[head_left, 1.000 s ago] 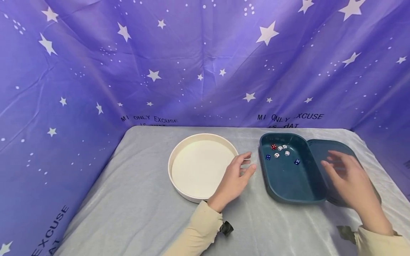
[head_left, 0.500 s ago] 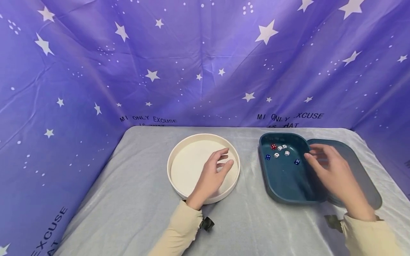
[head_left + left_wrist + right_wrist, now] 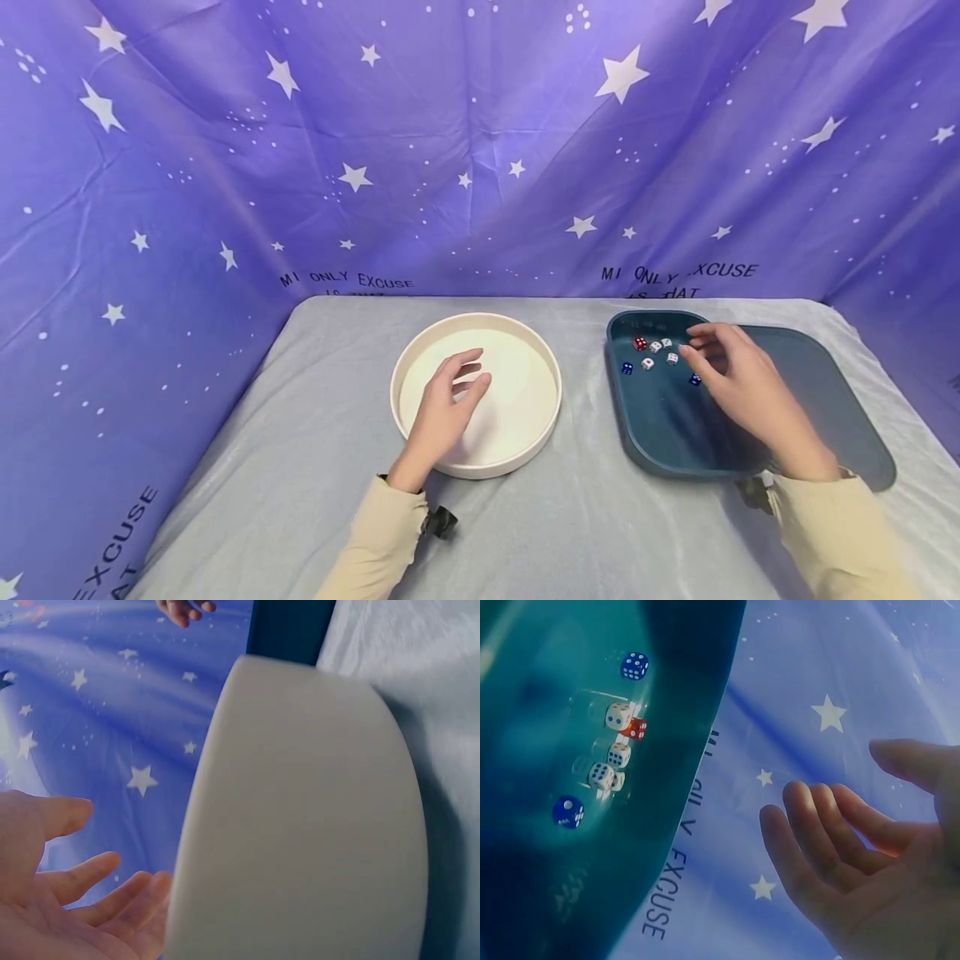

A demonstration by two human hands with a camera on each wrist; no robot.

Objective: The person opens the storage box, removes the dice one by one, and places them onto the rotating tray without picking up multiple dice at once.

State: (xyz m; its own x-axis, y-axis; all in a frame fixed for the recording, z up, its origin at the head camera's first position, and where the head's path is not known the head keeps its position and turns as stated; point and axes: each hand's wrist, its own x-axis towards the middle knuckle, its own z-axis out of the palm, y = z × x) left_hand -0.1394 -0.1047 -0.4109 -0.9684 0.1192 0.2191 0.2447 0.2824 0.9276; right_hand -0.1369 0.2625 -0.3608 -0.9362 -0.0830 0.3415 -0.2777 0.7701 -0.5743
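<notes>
Left hand [image 3: 444, 408]: fingers parted, loosely bent, gripping nothing; thumb spread from the rest. Directly below those fingers, a round cream tray [image 3: 517, 392], low-walled, with a soft shadow on its pale floor. In the left wrist view, fingertips seen beside the tray's outer wall, partly cut off by the rim.

Right hand [image 3: 738, 375]: fingers likewise relaxed and gently curved, nothing in their grasp. Poised above the right side of a deep teal box [image 3: 675, 442] with rounded corners. Inside the box, seven dice, all apart from the fingers. Left of the right fingertips, a loose cluster of four white dice [image 3: 648, 364]. Beyond these, farther left of the fingertips, a red die [image 3: 640, 343]. Farthest left of the fingertips, close to the box's left wall, a blue die [image 3: 627, 367]. Just below the right thumb, partly covered by it in the head view, a second blue die [image 3: 694, 379]. In the right wrist view, red die half tucked behind a white one.

To the right of the right fingers, partly under hand and forearm, a flat teal panel [image 3: 817, 383], just beside the box. Between the two hands' fingers, a strip of grey cloth [image 3: 585, 450]. Beyond all fingertips, a purple star-patterned backdrop [image 3: 480, 208].
</notes>
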